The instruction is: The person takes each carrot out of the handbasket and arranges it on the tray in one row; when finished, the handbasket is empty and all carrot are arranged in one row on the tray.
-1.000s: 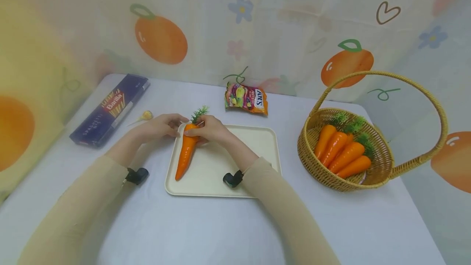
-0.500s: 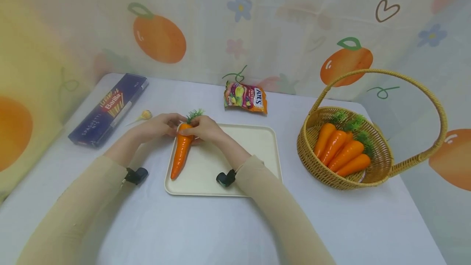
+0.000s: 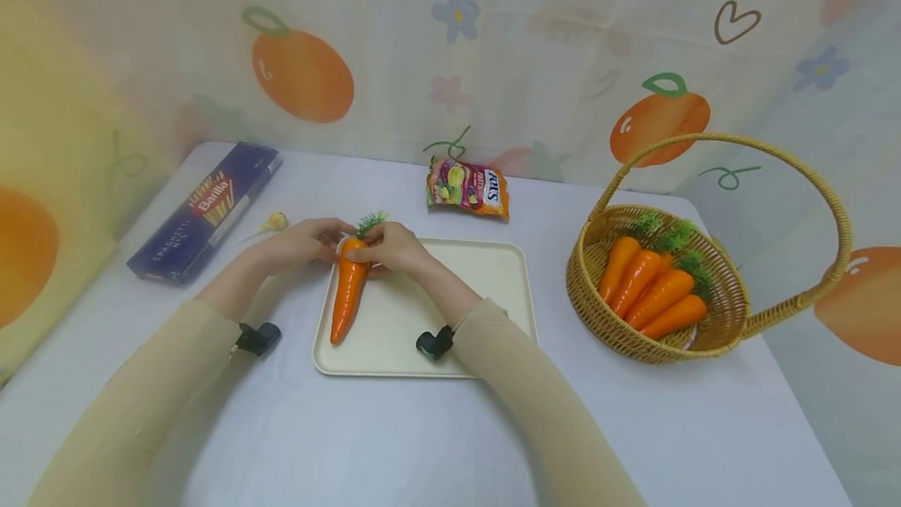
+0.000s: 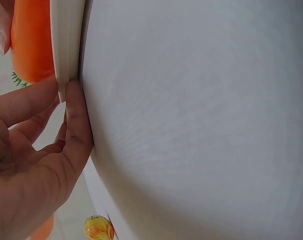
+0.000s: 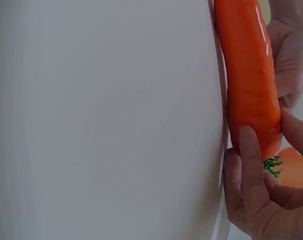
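Observation:
An orange carrot with a green leafy top (image 3: 348, 296) lies along the left side of a cream rectangular tray (image 3: 486, 280), its tip toward the near edge. My right hand (image 3: 396, 247) grips its thick end; in the right wrist view the fingers of that hand (image 5: 271, 200) lie on both sides of the carrot (image 5: 251, 75). At the tray's far left corner is my left hand (image 3: 306, 243). The left wrist view has the left hand (image 4: 41, 145) pinching the tray's rim (image 4: 66, 45), thumb on one face and a finger on the other.
A wicker basket (image 3: 587, 288) with a tall handle stands at the right, holding several carrots (image 3: 651, 288). Behind the tray lies a candy bag (image 3: 468, 187). A blue spaghetti box (image 3: 204, 213) and a yellow lollipop (image 3: 276, 221) lie at the left.
Over the first half second, my right hand shifted the carrot left, closer to the tray's left rim. Since then the carrot has barely moved. My left hand has stayed at the corner.

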`<state>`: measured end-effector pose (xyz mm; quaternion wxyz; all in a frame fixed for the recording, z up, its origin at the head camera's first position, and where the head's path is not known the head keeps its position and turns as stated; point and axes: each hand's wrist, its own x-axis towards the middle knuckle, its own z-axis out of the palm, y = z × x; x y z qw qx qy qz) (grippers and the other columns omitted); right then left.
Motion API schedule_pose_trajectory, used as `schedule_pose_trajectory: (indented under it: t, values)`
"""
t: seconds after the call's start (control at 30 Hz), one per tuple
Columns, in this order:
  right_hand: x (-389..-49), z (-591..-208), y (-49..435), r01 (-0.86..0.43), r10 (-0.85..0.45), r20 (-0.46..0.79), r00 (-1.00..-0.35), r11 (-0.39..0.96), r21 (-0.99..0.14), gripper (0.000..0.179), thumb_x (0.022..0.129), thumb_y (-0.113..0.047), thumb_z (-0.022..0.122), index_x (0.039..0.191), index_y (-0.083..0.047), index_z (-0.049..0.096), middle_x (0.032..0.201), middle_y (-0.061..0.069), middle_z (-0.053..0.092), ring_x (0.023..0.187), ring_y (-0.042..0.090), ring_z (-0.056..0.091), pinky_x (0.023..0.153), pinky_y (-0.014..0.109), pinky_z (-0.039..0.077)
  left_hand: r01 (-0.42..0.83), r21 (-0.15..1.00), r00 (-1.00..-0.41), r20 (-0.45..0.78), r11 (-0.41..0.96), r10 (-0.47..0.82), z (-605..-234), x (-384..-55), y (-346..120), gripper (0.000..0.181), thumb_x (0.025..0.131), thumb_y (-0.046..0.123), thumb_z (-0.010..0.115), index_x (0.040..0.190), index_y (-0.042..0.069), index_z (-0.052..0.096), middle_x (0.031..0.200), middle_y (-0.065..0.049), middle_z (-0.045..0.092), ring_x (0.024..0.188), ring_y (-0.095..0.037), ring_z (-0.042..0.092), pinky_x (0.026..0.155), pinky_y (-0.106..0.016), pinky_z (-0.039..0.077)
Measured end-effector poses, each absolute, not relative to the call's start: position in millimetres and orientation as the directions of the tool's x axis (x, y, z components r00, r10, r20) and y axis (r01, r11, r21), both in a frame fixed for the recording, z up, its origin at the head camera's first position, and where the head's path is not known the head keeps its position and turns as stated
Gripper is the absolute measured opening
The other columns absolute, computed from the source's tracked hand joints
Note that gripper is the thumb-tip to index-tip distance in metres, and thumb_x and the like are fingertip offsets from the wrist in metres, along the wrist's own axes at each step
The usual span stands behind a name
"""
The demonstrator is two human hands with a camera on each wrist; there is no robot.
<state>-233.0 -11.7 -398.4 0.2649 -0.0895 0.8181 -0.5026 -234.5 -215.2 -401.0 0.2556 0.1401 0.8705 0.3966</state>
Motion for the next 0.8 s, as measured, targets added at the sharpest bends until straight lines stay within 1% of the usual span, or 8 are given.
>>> schedule_pose_trajectory:
  t: [0.17,0.3,0.4,0.5,0.63,0.7,0.8]
  values:
    - [-233,-399,-12,0.111,-0.410,-0.335,-0.849,0.480,-0.870,0.051,0.088,-0.021,0.074,0.129,0.003,0.058,0.113,0.017,0.064,0.079,0.016,0.065,0.070,0.027,0.060,0.046,0.762,-0.831,-0.329,0.646,0.448,-401,-234,-216,0.055,0.090,0.010,0.055,0.144,0.005,0.044,0.144,-0.028,0.046,0.125,-0.040,0.048,0.106,-0.057,0.042]
    - [-233,-398,-10,0.112,-0.414,-0.336,-0.846,0.478,-0.871,0.053,0.087,-0.021,0.074,0.130,0.004,0.056,0.114,0.018,0.064,0.079,0.017,0.067,0.073,0.029,0.060,0.049,0.766,-0.831,-0.325,0.641,0.451,-401,-234,-215,0.055,0.091,0.010,0.054,0.144,0.005,0.044,0.144,-0.028,0.046,0.126,-0.040,0.047,0.106,-0.057,0.042]
    - [-234,-396,-7,0.097,-0.411,-0.332,-0.849,0.496,-0.863,0.054,0.087,-0.025,0.074,0.129,0.004,0.057,0.115,0.017,0.065,0.081,0.017,0.067,0.075,0.029,0.060,0.049,0.762,-0.831,-0.328,0.646,0.450,-401,-234,-215,0.055,0.091,0.010,0.054,0.145,0.005,0.043,0.144,-0.027,0.046,0.125,-0.040,0.048,0.106,-0.058,0.042]
    - [-237,-394,-4,0.084,-0.396,-0.329,-0.857,0.522,-0.849,0.054,0.087,-0.029,0.074,0.128,0.002,0.058,0.115,0.015,0.065,0.082,0.017,0.066,0.077,0.028,0.059,0.041,0.757,-0.830,-0.337,0.653,0.444,-401,-235,-215,0.054,0.091,0.010,0.053,0.144,0.007,0.044,0.144,-0.025,0.047,0.124,-0.038,0.048,0.106,-0.057,0.042]
    - [-241,-390,1,0.106,-0.370,-0.348,-0.861,0.540,-0.835,0.054,0.088,-0.031,0.073,0.129,0.001,0.057,0.113,0.014,0.065,0.082,0.020,0.068,0.078,0.029,0.060,0.035,0.756,-0.828,-0.345,0.654,0.443,-400,-236,-215,0.054,0.091,0.010,0.053,0.145,0.007,0.044,0.142,-0.024,0.049,0.121,-0.036,0.050,0.104,-0.053,0.045]
    - [-242,-387,4,0.120,-0.357,-0.357,-0.863,0.542,-0.832,0.054,0.089,-0.031,0.072,0.129,0.000,0.056,0.112,0.014,0.065,0.084,0.022,0.070,0.078,0.030,0.060,0.036,0.755,-0.827,-0.346,0.655,0.443,-401,-236,-215,0.055,0.091,0.009,0.052,0.145,0.007,0.043,0.141,-0.025,0.050,0.119,-0.036,0.051,0.102,-0.051,0.046]
    - [-244,-380,10,0.129,-0.350,-0.357,-0.866,0.534,-0.836,0.052,0.090,-0.030,0.071,0.128,0.000,0.055,0.113,0.015,0.063,0.093,0.026,0.070,0.078,0.031,0.060,0.024,0.750,-0.825,-0.359,0.661,0.436,-401,-236,-215,0.055,0.091,0.010,0.053,0.145,0.007,0.043,0.141,-0.024,0.050,0.118,-0.035,0.052,0.102,-0.050,0.047]
